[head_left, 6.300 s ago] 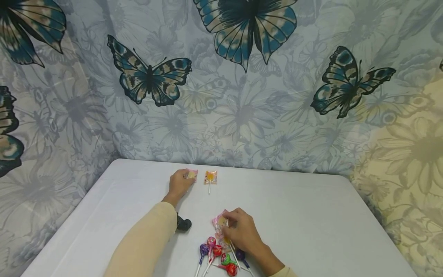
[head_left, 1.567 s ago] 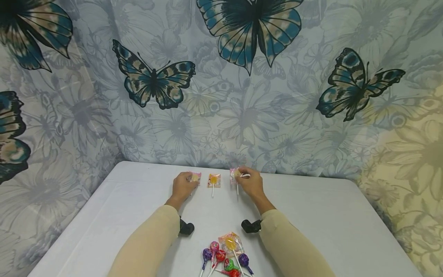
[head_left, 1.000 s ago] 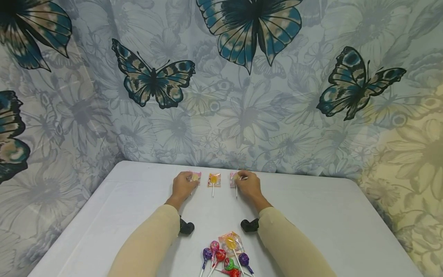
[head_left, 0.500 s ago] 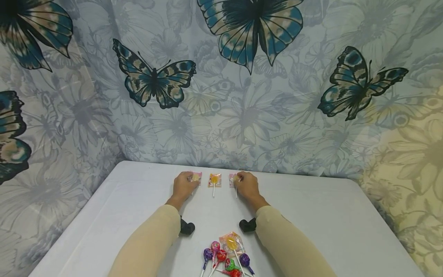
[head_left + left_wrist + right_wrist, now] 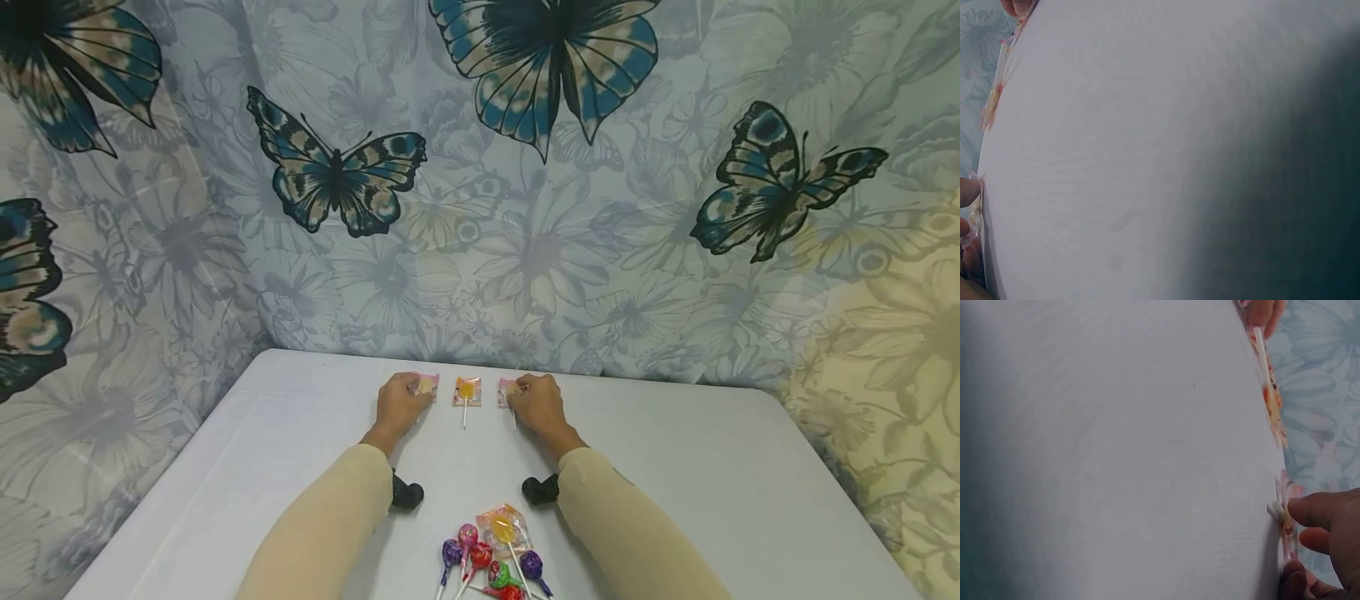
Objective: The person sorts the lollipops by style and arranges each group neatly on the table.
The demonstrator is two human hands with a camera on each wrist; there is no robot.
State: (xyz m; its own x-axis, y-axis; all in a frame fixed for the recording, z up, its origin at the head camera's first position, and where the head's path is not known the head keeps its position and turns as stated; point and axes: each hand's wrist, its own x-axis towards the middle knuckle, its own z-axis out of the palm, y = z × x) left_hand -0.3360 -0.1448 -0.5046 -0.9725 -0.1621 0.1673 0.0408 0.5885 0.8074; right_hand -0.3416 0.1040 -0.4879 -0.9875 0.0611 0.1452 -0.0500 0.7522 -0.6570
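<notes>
At the far side of the white table, my left hand (image 5: 401, 407) holds a flat lollipop (image 5: 428, 385) in a clear pink wrapper by its edges. My right hand (image 5: 542, 408) grips a similar pink-wrapped lollipop (image 5: 506, 390), its candy partly hidden by the fingers. Between the two lies an orange-wrapped flat lollipop (image 5: 467, 390), stick toward me, untouched. In the right wrist view, the thumb is at the candy of the right lollipop (image 5: 1287, 519), with curled fingers at the wrapper's other side. The left wrist view catches only fingertips (image 5: 969, 191) around the left lollipop.
Closer to me lies a pile: one flat yellow lollipop (image 5: 502, 528) and several round ones, among them a purple lollipop (image 5: 452, 551) and a red lollipop (image 5: 481, 554). The white table (image 5: 675, 483) ends at a butterfly-print cloth (image 5: 525, 267) behind.
My right hand took a pink-wrapped lollipop from the pile to the far row, then lowered it right of the orange one. Over the last half second both hands stay nearly still.
</notes>
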